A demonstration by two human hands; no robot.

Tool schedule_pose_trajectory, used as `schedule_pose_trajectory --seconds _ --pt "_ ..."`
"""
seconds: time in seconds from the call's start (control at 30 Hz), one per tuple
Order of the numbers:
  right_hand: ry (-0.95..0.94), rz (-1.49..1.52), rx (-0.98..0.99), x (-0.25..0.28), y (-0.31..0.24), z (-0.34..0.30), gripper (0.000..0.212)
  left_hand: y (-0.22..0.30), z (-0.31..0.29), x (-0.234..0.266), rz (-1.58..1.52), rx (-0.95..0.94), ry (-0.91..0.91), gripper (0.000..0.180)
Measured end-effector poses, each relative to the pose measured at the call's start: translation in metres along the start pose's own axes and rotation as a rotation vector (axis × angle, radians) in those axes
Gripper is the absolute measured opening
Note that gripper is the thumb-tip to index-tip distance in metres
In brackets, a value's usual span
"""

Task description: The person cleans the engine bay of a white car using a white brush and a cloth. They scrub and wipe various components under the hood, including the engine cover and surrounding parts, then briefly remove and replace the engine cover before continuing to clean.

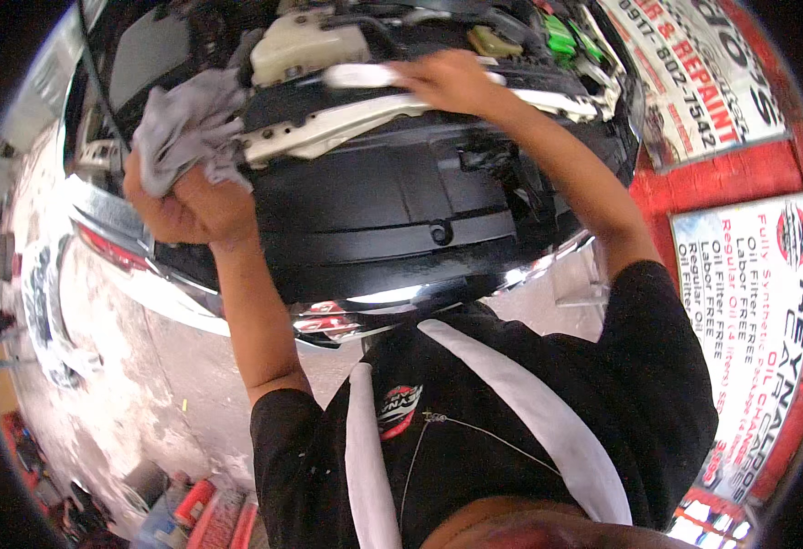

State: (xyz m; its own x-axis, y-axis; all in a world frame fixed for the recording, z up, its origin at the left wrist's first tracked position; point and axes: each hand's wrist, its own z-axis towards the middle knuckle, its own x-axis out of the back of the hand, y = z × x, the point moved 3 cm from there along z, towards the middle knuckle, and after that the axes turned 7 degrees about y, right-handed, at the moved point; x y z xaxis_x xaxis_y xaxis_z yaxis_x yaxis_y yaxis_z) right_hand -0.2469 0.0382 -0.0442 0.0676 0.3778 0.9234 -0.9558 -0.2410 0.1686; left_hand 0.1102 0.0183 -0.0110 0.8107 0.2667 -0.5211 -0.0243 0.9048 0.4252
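My left hand (195, 209) is closed around a crumpled grey cloth (186, 128), raised over the front left corner of a car's open engine bay. Farther in, my right hand (452, 80) grips one end of a long white piece with a rounded tip (357, 76); its exact kind does not show. That piece points left, just above the white front crossbar (337, 126). Behind it sits a cream plastic reservoir (305, 48). Nearer to me, a black plastic cover (365, 197) spans the car's front.
The chrome-edged front bumper (420, 295) lies close to my body. A thin dark rod (99, 82) rises at the left. Printed banners (740, 339) hang on a red wall at the right. Red containers (209, 512) stand on the floor at the lower left.
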Motion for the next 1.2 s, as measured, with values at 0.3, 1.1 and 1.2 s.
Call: schedule_pose_trajectory --seconds 0.3,1.1,1.2 --pt "-0.145 -0.142 -0.067 0.025 0.102 -0.079 0.043 0.006 -0.002 -0.004 0.015 0.044 0.017 0.025" --pt "0.268 -0.138 0.079 -0.005 -0.033 -0.012 0.046 -0.006 0.007 -0.005 -0.137 -0.052 -0.066 0.022" --pt "0.273 -0.155 0.087 -0.005 -0.031 -0.018 0.047 0.007 0.006 -0.013 -0.154 -0.062 -0.005 0.021"
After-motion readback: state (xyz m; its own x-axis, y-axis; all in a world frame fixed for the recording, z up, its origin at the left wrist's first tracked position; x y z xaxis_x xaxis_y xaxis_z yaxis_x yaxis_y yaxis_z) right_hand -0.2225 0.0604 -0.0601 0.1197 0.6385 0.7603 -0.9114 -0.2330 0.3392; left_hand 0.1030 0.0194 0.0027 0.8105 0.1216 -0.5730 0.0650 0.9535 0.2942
